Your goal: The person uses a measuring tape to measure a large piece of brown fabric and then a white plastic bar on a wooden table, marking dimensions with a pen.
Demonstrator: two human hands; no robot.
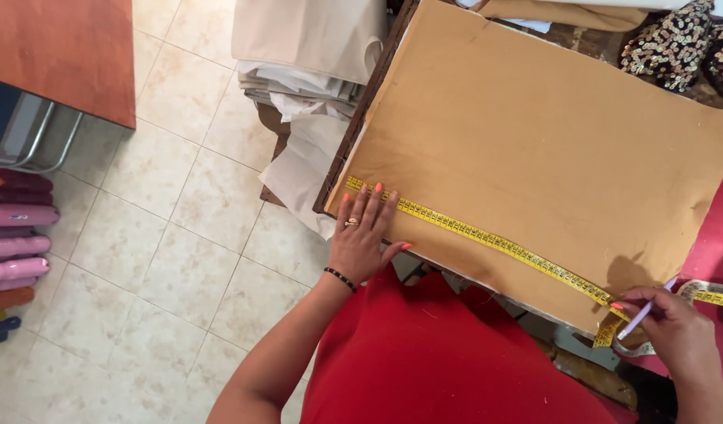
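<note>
A tan piece of fabric (pixel 534 133) lies flat on a dark wooden table (pixel 363 110). A yellow measuring tape (pixel 487 238) stretches along its near edge. My left hand (pixel 363 235) presses flat on the tape's left end, fingers spread, with a ring and a black bead bracelet. My right hand (pixel 675 330) pinches the tape's right end against the fabric and also holds a thin white pen-like marker (pixel 642 312). The loose rest of the tape (pixel 711 297) trails off to the right over a pink cloth.
White folded cloths (pixel 306 55) are stacked left of the table. Sequined dark fabric (pixel 671 43) lies at the far right. Pink and purple fabric rolls (pixel 16 235) sit at the left edge, near an orange tabletop (pixel 63 51) on a tiled floor (pixel 165 235).
</note>
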